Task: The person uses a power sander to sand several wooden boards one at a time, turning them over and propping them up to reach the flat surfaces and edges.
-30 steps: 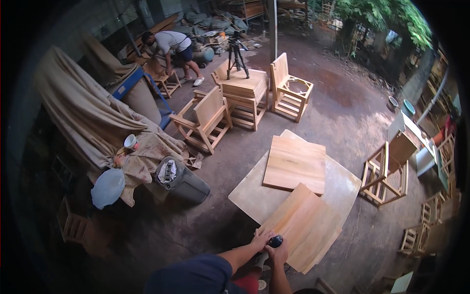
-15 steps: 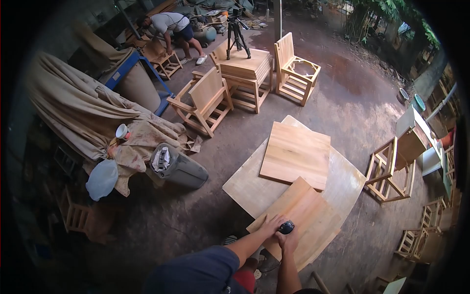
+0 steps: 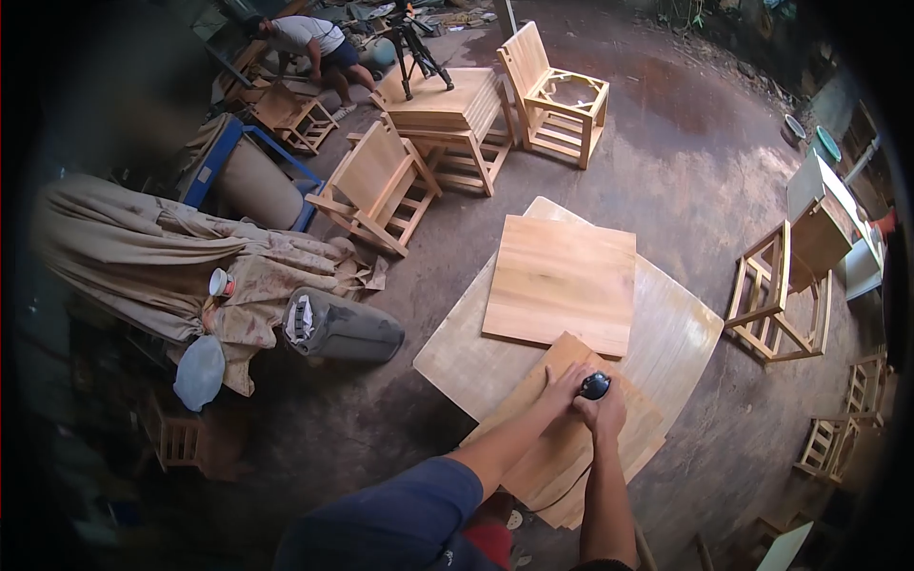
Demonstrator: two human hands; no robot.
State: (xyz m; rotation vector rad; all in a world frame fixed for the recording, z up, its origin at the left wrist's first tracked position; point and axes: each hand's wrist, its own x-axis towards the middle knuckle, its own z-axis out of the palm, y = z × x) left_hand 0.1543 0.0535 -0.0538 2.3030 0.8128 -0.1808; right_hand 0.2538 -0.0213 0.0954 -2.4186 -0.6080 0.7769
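Note:
A black, round-topped power sander (image 3: 595,384) rests on a pale wooden board (image 3: 533,476), near the board's far end. My right hand (image 3: 605,411) is wrapped round the sander from the near right side. From the left, my left hand (image 3: 567,384) presses against it with the fingers closed on its side and the thumb sticking out. A dark cord (image 3: 569,490) trails back over the board towards my body. The sander's underside is hidden by my hands. Beyond lies a second square wooden panel (image 3: 562,281), flat on a worn light tabletop (image 3: 452,357).
A grey bin (image 3: 347,328) and cloth-draped pile (image 3: 152,247) stand left. Wooden chairs (image 3: 386,181) and stacked panels (image 3: 447,100) under a tripod (image 3: 414,57) are beyond. Right is a chair frame (image 3: 762,295). Another person (image 3: 309,43) bends over a chair at the back.
Both my hands and the sander have moved forward along the board, towards its far end. The camera view has shifted as well. The other person remains bent over.

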